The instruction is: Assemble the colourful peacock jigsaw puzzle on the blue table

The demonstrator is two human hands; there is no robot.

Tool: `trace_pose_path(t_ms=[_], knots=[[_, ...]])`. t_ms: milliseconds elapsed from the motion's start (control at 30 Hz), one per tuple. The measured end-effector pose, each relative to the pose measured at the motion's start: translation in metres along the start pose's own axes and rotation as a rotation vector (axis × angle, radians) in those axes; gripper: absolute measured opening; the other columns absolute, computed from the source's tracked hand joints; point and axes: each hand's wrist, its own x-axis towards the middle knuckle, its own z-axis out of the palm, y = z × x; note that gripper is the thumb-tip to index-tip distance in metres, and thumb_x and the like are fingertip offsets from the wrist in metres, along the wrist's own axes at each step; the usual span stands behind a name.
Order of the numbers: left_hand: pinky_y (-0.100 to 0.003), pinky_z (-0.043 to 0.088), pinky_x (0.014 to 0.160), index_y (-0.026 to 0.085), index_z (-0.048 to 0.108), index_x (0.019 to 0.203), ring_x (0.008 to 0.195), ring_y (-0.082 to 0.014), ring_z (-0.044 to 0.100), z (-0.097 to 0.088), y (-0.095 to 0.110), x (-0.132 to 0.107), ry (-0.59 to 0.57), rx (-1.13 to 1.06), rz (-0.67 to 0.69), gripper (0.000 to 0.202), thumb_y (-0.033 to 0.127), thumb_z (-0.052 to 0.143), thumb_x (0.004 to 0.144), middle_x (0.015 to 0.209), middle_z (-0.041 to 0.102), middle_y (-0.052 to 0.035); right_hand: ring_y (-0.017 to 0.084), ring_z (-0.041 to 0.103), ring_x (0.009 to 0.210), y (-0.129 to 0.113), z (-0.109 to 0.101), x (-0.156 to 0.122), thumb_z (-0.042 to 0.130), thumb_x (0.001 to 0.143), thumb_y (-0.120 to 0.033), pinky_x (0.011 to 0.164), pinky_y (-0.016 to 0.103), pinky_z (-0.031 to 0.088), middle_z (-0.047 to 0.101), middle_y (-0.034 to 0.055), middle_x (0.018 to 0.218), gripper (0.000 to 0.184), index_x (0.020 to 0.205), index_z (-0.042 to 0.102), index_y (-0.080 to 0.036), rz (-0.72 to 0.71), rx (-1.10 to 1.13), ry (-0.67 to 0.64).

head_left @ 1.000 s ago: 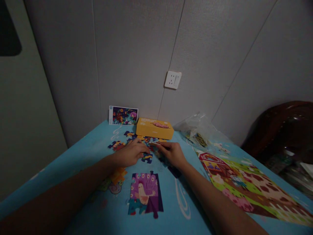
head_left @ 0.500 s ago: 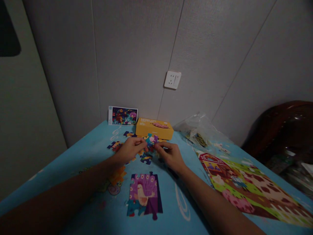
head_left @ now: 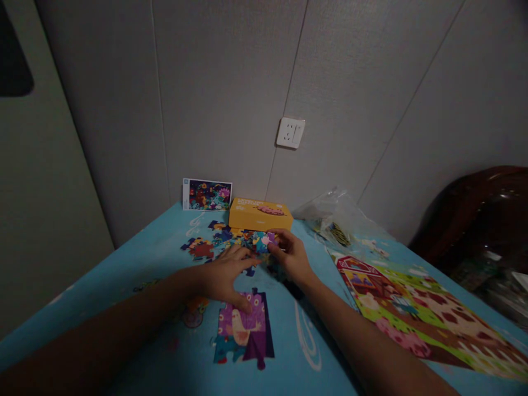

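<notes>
Between the thumb and fingers of my right hand (head_left: 290,256) is a teal, white and purple puzzle piece (head_left: 263,242), held up over the loose pieces. My left hand (head_left: 229,273) has its fingers spread, the thumb over the top edge of a joined puzzle section (head_left: 246,333) that shows a bird with purple feathers. Whether the thumb touches it I cannot tell. Several loose puzzle pieces (head_left: 202,249) lie beyond my left hand, some partly hidden by it.
At the back a picture card (head_left: 208,195) leans on the wall beside a yellow box (head_left: 260,215). A clear plastic bag (head_left: 336,217) lies to its right. A farm picture puzzle (head_left: 412,313) covers the right side of the blue tablecloth (head_left: 181,352). A brown chair (head_left: 487,203) stands beyond.
My left hand has let go of the puzzle piece, opened and come down toward the joined section. My right hand keeps the piece and has shifted slightly right and up.
</notes>
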Motion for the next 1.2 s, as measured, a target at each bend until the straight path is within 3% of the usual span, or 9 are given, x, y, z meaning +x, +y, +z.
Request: trace_pose_path(t_ms=[267,433,533,633,767,933,1100,1200], knots=[[-0.052,0.030,0.103,0.031,0.043,0.136,0.124,-0.0363,0.035,-0.001,0.002,-0.001,-0.017,0.036,0.001,0.087,0.068,0.067,0.061,0.130,0.042,-0.0112,0.011,0.051,0.056,0.005,0.003,-0.001,0.063,0.072,-0.029,0.054,0.022,0.041,0.058,-0.0020,0.066,0.028,0.097,0.062,-0.017,-0.015,-0.064,-0.012],[-0.042,0.034,0.101,0.025,0.057,0.122,0.114,-0.0272,0.043,-0.002,-0.003,0.004,0.092,0.042,0.040,0.053,0.054,0.060,0.078,0.119,0.051,-0.0091,0.014,0.054,0.060,0.007,-0.007,0.006,0.059,0.077,-0.035,0.055,0.023,0.042,0.062,0.0016,0.070,0.032,0.100,0.061,-0.014,0.020,-0.225,0.158],[-0.043,0.033,0.099,0.025,0.060,0.117,0.113,-0.0274,0.043,-0.006,-0.015,0.007,0.201,0.133,-0.083,0.043,0.049,0.058,0.081,0.116,0.053,-0.0084,0.016,0.059,0.065,0.008,-0.020,0.011,0.055,0.081,-0.037,0.058,0.025,0.042,0.066,0.0050,0.076,0.035,0.105,0.062,-0.013,0.163,-0.446,0.255],[-0.049,0.033,0.098,0.023,0.054,0.125,0.120,-0.0335,0.036,-0.008,-0.030,0.006,0.312,0.255,-0.342,0.059,0.055,0.059,0.076,0.127,0.048,-0.0129,0.018,0.063,0.070,0.011,-0.030,0.014,0.052,0.083,-0.033,0.063,0.026,0.043,0.070,0.0073,0.083,0.033,0.108,0.063,-0.014,0.297,-0.707,0.208],[-0.055,0.033,0.096,0.020,0.048,0.133,0.122,-0.0382,0.038,-0.009,-0.044,0.004,0.257,0.266,-0.552,0.068,0.063,0.049,0.079,0.135,0.044,-0.0174,0.025,0.063,0.090,0.017,-0.035,0.014,0.055,0.082,-0.031,0.077,0.033,0.043,0.068,0.0153,0.098,0.038,0.113,0.065,-0.011,0.313,-0.848,0.183],[-0.053,0.036,0.096,0.023,0.052,0.129,0.118,-0.0354,0.045,-0.010,-0.050,0.006,0.250,0.263,-0.588,0.058,0.055,0.050,0.081,0.134,0.049,-0.0128,0.029,0.054,0.109,0.016,-0.030,0.013,0.054,0.082,-0.035,0.089,0.037,0.039,0.061,0.0170,0.117,0.043,0.121,0.063,-0.018,0.283,-1.065,0.149],[-0.049,0.038,0.097,0.027,0.060,0.120,0.119,-0.0330,0.047,-0.011,-0.054,0.008,0.308,0.238,-0.548,0.047,0.051,0.055,0.080,0.133,0.052,-0.0076,0.030,0.048,0.116,0.016,-0.023,0.011,0.057,0.078,-0.049,0.091,0.041,0.036,0.055,0.0085,0.131,0.049,0.121,0.062,-0.025,0.205,-1.028,-0.068],[-0.047,0.037,0.099,0.026,0.062,0.116,0.120,-0.0317,0.047,-0.011,-0.056,0.008,0.325,0.217,-0.530,0.042,0.047,0.058,0.080,0.132,0.053,-0.0078,0.031,0.049,0.114,0.016,-0.023,0.012,0.056,0.078,-0.055,0.089,0.043,0.035,0.060,0.0076,0.124,0.047,0.114,0.064,-0.027,0.198,-1.025,-0.111]])
